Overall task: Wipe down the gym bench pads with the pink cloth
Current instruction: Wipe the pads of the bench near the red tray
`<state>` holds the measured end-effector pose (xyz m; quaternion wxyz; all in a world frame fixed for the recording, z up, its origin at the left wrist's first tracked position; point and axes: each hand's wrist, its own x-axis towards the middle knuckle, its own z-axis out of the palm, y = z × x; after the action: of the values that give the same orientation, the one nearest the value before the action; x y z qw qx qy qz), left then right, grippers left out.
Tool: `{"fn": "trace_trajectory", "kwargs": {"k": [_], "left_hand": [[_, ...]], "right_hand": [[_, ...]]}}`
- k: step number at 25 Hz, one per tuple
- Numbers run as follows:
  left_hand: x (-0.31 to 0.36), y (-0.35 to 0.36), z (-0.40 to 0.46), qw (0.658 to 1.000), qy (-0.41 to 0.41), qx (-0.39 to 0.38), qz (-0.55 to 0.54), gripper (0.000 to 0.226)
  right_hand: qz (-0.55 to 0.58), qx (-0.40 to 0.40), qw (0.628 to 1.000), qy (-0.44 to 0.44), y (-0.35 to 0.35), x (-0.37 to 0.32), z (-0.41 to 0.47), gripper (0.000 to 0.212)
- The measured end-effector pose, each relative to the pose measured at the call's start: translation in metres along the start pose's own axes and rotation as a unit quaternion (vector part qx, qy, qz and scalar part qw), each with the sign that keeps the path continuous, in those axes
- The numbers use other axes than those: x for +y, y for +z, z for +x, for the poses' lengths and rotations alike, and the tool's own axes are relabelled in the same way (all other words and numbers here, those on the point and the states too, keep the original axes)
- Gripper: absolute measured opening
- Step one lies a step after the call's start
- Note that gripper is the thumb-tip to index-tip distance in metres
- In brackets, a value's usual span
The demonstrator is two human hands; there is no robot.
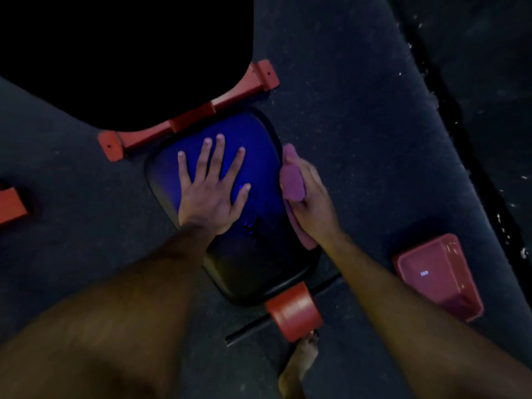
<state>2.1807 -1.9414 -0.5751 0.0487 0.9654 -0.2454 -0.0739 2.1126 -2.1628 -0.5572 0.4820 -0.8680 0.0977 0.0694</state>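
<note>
A dark bench pad, lit blue on top, fills the middle of the head view. My left hand lies flat on it, fingers spread, holding nothing. My right hand grips the pink cloth and presses it against the pad's right edge. Part of the cloth hangs below that hand along the pad's side. A few wet spots glint on the pad between my hands.
Red frame bars run behind the pad, and a red post stands at its near end. A pink plastic tub sits on the dark floor to the right. A bare foot is below the post. Another red bracket shows at far left.
</note>
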Motion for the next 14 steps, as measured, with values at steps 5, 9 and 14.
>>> {"fn": "trace_trajectory", "kwargs": {"k": [5,9,14], "left_hand": [[-0.002,0.006,0.002,1.0,-0.006,0.009,0.025,0.069],[-0.003,0.008,0.002,0.999,-0.006,0.019,0.034,0.069],[-0.001,0.005,0.002,0.999,-0.01,0.015,0.026,0.067]], "right_hand": [[0.024,-0.005,0.999,0.028,-0.006,0.032,-0.098,0.069],[0.033,-0.013,0.999,-0.011,-0.003,0.021,-0.044,0.069],[0.058,0.004,0.998,0.002,0.001,0.007,0.026,0.059]]}}
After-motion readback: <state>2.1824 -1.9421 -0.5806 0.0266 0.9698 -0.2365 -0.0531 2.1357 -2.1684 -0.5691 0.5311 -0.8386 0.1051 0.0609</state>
